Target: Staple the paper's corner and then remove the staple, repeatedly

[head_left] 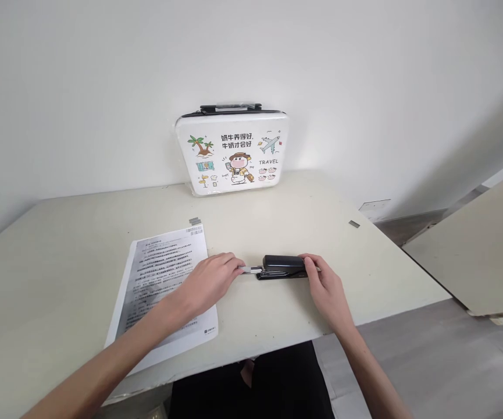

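Note:
A black stapler (284, 265) lies on the table with its nose pointing left and its metal tray (256, 269) sticking out at that end. My right hand (323, 285) is closed around the stapler's rear end, thumb on the near side. My left hand (216, 276) pinches a small grey strip of staples (245, 269) at the tip of the tray. Fingers partly cover the strip, so I cannot tell how far it sits in the tray. Under my left wrist lies a printed sheet of paper (168, 256).
Against the wall stands a white case (238, 151) with cartoon prints and a black handle. Grey staple strips (195, 221) lie behind the paper, and another strip (354, 224) is near the table's right edge. A pale panel (473, 256) stands off to the right.

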Available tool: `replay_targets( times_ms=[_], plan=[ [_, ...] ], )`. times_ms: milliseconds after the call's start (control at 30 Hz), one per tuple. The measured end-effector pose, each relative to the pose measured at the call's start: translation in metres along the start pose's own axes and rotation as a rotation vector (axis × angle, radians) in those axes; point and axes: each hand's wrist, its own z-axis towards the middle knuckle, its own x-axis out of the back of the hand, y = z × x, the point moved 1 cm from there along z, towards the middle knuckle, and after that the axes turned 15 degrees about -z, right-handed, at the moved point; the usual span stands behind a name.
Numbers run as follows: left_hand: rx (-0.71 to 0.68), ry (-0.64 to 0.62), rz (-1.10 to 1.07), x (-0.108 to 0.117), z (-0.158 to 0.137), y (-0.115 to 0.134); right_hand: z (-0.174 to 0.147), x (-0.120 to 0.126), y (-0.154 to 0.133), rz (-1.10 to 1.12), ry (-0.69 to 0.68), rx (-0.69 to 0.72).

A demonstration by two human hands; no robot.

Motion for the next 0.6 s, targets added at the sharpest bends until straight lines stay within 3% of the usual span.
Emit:
replay_targets(
  times_ms=[600],
  plan=[
    [0.05,-0.082,0.209,-0.002,0.01,0.012,0.0,0.002,-0.001,0.003,-0.004,-0.005]
  ],
)
